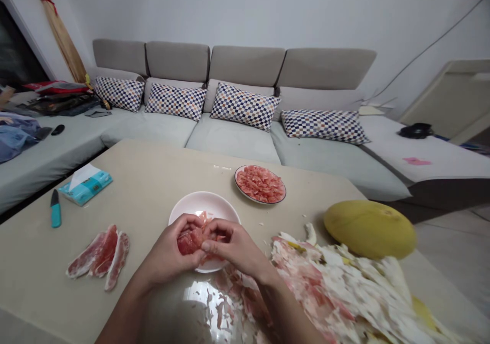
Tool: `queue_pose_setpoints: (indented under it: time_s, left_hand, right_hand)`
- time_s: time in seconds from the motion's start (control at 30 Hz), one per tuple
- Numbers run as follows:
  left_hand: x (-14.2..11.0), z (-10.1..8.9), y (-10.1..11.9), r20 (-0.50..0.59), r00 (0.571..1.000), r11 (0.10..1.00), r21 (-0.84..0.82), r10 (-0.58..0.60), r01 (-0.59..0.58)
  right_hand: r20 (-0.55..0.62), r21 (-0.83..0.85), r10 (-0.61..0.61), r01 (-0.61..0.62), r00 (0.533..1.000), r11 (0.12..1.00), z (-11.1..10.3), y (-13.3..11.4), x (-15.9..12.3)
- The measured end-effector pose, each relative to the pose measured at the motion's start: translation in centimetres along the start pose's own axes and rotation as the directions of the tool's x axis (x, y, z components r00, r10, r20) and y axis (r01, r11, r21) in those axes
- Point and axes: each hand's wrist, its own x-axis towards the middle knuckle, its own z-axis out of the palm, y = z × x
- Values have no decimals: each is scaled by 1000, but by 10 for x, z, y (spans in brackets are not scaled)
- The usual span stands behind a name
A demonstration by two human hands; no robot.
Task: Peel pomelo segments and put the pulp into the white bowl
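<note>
My left hand [174, 254] is closed around a peeled piece of red pomelo [189, 242]. My right hand [233, 244] pinches at the right side of that same piece, thumb and fingertips together. Both hands are over a white plate [186, 201] that has some loose pink pulp in it. To the left, a few pomelo segments [101, 257] with pale membrane lie on the table. Farther back, a dark-rimmed plate [242, 193] is heaped with red pomelo flesh [260, 180].
A pile of torn peel and membrane [337, 283] spreads over the right front of the table [153, 165], beside a whole yellow-green pomelo [369, 229]. At the left are a teal-handled knife [55, 214] and a tissue pack [90, 186]. A grey sofa [233, 134] stands behind.
</note>
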Motion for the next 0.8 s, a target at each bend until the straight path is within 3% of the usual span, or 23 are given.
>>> queue_pose_setpoints:
  time_s: [0.47,0.7,0.8]
  left_hand:
    - [2,-3,-9,-82,994,997,4,71,-71]
    - [2,-7,-4,-122,992,1000,-23,19,-22]
    - [2,-8,-5,-128,992,999,-34,-7,3]
  right_hand:
    - [-63,-87,-145,139,987,986,-1,-1,0]
    - [-111,134,32,-17,993,991,-7,5,3]
    - [-141,84,8,4,990,996,-14,7,3]
